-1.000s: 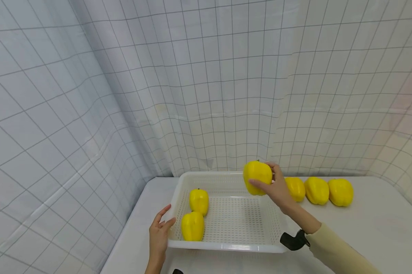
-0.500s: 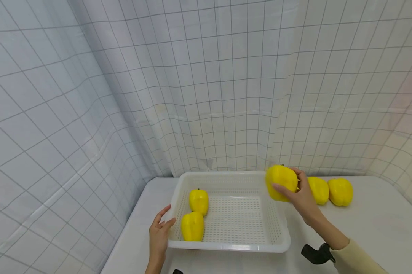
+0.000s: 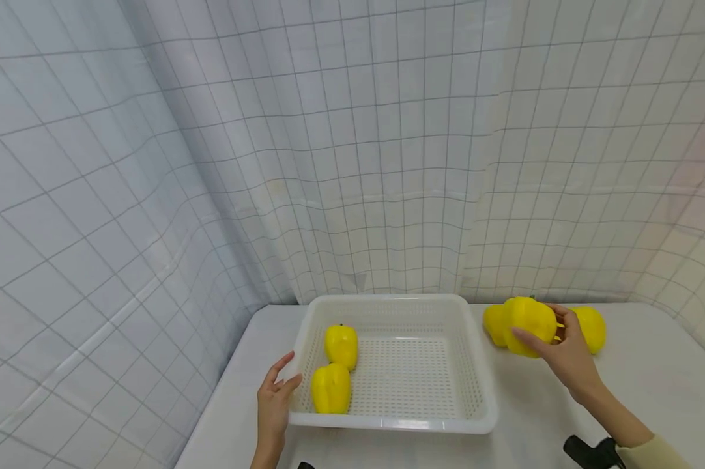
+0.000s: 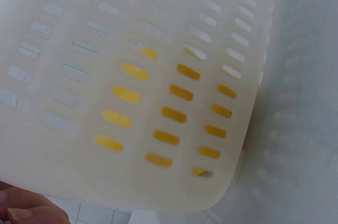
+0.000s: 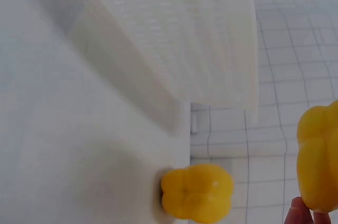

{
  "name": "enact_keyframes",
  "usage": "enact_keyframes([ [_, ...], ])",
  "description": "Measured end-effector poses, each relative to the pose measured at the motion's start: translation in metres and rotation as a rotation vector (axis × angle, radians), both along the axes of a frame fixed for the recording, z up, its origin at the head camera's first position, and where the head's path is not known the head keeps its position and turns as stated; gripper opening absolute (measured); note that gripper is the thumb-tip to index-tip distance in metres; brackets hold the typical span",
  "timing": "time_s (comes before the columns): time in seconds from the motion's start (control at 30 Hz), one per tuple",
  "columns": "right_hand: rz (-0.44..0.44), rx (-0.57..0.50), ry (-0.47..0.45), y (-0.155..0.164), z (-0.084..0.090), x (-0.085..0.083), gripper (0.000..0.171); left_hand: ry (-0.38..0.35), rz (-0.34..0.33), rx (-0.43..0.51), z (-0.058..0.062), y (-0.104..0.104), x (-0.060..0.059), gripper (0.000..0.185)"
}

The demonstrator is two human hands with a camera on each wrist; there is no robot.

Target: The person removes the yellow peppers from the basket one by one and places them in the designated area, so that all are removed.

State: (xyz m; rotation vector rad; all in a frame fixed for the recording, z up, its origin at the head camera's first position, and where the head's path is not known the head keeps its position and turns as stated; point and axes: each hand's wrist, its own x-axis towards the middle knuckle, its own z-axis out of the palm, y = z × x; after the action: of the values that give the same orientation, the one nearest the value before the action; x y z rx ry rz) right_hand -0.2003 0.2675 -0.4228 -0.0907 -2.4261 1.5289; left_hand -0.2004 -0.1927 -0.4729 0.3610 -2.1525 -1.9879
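My right hand (image 3: 572, 355) holds a yellow bell pepper (image 3: 528, 327) above the right side of the table, thumb in front and fingers behind. The same pepper (image 5: 319, 155) stands at the right edge of the right wrist view, with fingertips under it. Behind it on the table lie a partly covered yellow pepper (image 3: 493, 324) and another (image 3: 591, 329) beyond the hand; what lies between them is mostly hidden. My left hand (image 3: 274, 400) touches the left rim of a white perforated basket (image 3: 390, 423), fingers spread. Two yellow peppers, a rear one (image 3: 341, 346) and a front one (image 3: 331, 389), sit inside at its left.
The basket stands on a white table (image 3: 540, 410). A white curtain with a dark grid (image 3: 388, 195) hangs behind the table and along its sides. Through the basket wall's slots (image 4: 174, 113), yellow shows in the left wrist view.
My right hand has carried the bell pepper rightward, from over the basket's right side to in front of the peppers on the table. The left hand and basket have stayed in place.
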Motion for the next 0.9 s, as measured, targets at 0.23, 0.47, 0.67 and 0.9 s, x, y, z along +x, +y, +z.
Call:
enact_keyframes([
  [0.23, -0.104, 0.038, 0.015, 0.036, -0.019, -0.005, 0.082, -0.006, 0.017, -0.005, 0.0, 0.001, -0.001, 0.044],
  [0.47, -0.197, 0.076, 0.027, 0.073, -0.032, -0.01, 0.083, 0.003, 0.004, 0.004, -0.002, 0.0, -0.001, 0.046],
  [0.67, -0.279, 0.098, 0.023, 0.103, -0.037, -0.014, 0.086, -0.003, 0.001, 0.013, -0.002, -0.001, -0.002, 0.046],
  [0.9, -0.349, 0.069, -0.069, 0.13, -0.042, -0.014, 0.09, 0.0, 0.004, 0.009, -0.001, -0.001, 0.0, 0.046],
])
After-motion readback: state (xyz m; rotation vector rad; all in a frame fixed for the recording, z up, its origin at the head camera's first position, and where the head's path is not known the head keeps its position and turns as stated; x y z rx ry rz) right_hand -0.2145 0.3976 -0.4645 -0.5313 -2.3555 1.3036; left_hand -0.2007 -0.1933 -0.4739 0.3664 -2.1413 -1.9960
